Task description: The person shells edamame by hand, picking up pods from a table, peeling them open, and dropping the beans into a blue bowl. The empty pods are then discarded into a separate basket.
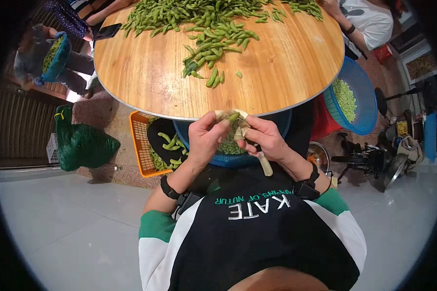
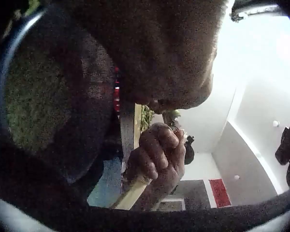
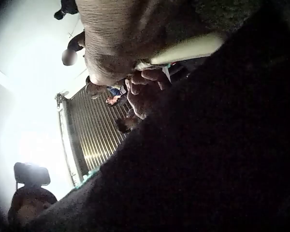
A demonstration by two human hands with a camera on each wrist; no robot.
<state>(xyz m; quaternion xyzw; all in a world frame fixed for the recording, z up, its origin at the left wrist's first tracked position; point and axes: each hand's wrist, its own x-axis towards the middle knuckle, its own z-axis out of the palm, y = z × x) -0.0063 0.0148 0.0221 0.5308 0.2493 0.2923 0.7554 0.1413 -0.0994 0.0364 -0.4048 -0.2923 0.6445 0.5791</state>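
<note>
My left hand [image 1: 206, 139] pinches a green soybean pod [image 1: 234, 117] in front of the table edge. Close against it, my right hand [image 1: 269, 140] grips a tool by its pale handle [image 1: 265, 165], the rest hidden by the fingers. Pale wraps cover several fingertips [image 1: 221, 115]. Below both hands sits a blue tub [image 1: 183, 130] with shelled green beans [image 1: 229, 146]. In the left wrist view the right hand [image 2: 157, 150] is curled around the pale handle [image 2: 130, 195]. The same handle [image 3: 188, 50] shows beneath the right hand [image 3: 121, 43] in the right wrist view.
Soybean pods [image 1: 218, 41] are heaped on the wooden table [image 1: 145, 72]. An orange basket [image 1: 137, 140] stands left of the tub, a blue basket of beans [image 1: 366, 104] at right. A green sack [image 1: 90, 145] lies on the floor. Other people [image 1: 369, 24] surround the table.
</note>
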